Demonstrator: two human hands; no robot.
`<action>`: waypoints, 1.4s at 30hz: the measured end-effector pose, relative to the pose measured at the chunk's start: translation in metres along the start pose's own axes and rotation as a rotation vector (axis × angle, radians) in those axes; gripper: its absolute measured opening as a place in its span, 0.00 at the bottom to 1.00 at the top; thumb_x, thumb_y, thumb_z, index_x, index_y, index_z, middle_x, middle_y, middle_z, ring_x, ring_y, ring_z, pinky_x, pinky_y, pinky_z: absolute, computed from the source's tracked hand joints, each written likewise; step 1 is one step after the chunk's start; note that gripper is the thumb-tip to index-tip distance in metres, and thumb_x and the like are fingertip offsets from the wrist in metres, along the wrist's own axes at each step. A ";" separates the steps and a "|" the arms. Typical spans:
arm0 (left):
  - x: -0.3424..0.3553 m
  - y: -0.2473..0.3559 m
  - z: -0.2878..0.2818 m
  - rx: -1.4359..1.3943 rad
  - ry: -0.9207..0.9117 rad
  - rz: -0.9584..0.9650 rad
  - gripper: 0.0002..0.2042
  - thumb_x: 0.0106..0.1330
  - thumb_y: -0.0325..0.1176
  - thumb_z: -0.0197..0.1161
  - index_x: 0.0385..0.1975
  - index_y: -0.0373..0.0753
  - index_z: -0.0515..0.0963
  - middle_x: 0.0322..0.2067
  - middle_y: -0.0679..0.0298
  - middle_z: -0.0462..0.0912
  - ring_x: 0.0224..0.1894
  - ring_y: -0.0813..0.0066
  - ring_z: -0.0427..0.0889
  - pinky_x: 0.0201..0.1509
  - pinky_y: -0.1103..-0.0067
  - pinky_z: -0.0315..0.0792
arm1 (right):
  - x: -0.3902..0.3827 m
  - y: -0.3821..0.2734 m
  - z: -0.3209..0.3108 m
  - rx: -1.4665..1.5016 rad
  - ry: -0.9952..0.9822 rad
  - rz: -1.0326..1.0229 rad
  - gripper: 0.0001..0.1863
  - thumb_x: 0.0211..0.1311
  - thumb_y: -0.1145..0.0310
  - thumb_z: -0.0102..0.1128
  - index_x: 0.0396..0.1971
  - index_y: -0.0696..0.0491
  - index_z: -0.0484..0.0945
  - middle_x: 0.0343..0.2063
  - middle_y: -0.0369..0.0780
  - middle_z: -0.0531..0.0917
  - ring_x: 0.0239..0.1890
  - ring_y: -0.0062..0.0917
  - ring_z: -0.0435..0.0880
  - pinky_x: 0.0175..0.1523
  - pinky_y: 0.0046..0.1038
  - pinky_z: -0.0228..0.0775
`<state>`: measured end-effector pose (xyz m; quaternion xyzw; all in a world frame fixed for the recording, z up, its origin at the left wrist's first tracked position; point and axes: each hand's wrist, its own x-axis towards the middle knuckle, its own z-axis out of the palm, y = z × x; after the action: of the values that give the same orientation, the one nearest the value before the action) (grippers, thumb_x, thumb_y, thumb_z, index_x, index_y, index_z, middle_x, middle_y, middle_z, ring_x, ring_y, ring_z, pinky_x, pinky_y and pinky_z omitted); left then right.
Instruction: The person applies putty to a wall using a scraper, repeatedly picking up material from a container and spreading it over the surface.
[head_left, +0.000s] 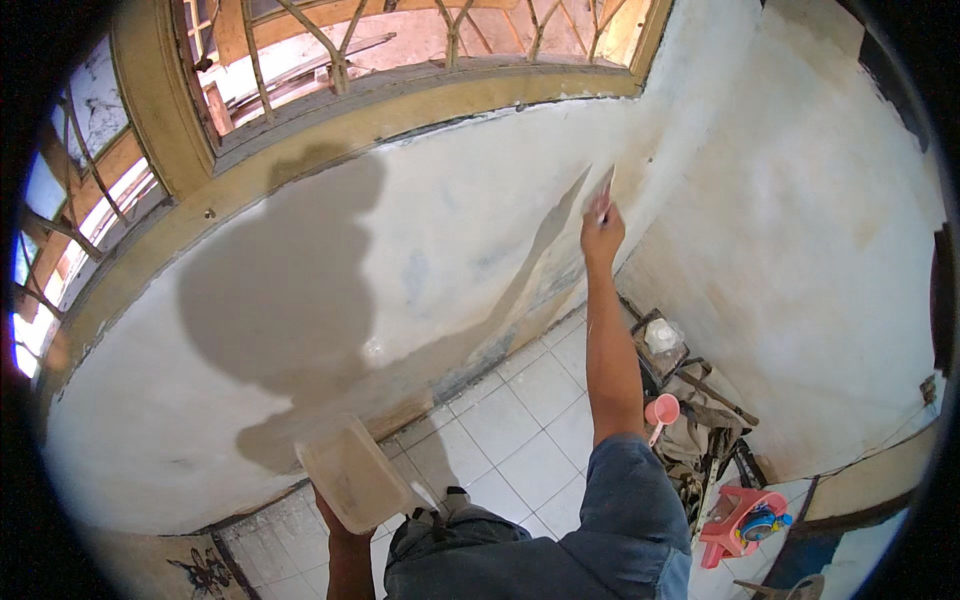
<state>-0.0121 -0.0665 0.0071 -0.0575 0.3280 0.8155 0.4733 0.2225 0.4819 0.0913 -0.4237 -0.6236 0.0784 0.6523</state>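
My right hand [603,236] is closed around a putty knife [605,190], with my arm stretched out toward the far right. The knife's thin blade points up beside the white wall [450,220], near the corner under the window frame; whether it touches the wall I cannot tell. Low on the left, my left hand [335,522] grips a pale rectangular plastic tub [352,475] by its side and underside. The tub is tilted, its inside coated in a beige tone, and most of the fingers are hidden by it. Uneven white and bluish-grey patches mark the wall.
A wooden window frame [390,120] with metal bars runs above the wall. On the tiled floor [510,420] to the right lie a pink dipper [661,410], a crumpled white bag [661,336], a heap of dark cloth [690,440] and a pink stool [735,520]. A second wall [790,240] rises at right.
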 end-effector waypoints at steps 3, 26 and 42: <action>-0.004 -0.001 0.031 -0.025 -0.028 0.003 0.28 0.70 0.59 0.45 0.61 0.46 0.67 0.51 0.63 0.78 0.48 0.63 0.82 0.48 0.63 0.81 | 0.035 -0.002 0.015 0.148 -0.069 0.096 0.08 0.57 0.70 0.57 0.23 0.58 0.73 0.16 0.41 0.72 0.19 0.28 0.71 0.27 0.32 0.64; 0.005 0.001 0.007 -0.023 0.050 0.021 0.27 0.70 0.57 0.45 0.60 0.45 0.68 0.49 0.62 0.79 0.47 0.60 0.82 0.48 0.61 0.81 | -0.029 -0.023 0.046 -0.391 -0.052 -0.487 0.09 0.44 0.77 0.62 0.24 0.51 0.72 0.26 0.42 0.75 0.32 0.40 0.75 0.36 0.39 0.69; 0.015 -0.011 0.017 0.029 -0.027 0.048 0.27 0.70 0.58 0.47 0.60 0.46 0.68 0.49 0.63 0.79 0.46 0.63 0.82 0.46 0.64 0.82 | 0.044 0.049 0.023 0.331 -0.064 0.201 0.11 0.61 0.70 0.57 0.38 0.61 0.78 0.26 0.38 0.80 0.26 0.26 0.78 0.32 0.28 0.70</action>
<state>-0.0073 -0.0417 0.0092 -0.0316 0.3347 0.8224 0.4589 0.2321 0.5511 0.0895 -0.3682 -0.5770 0.2578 0.6819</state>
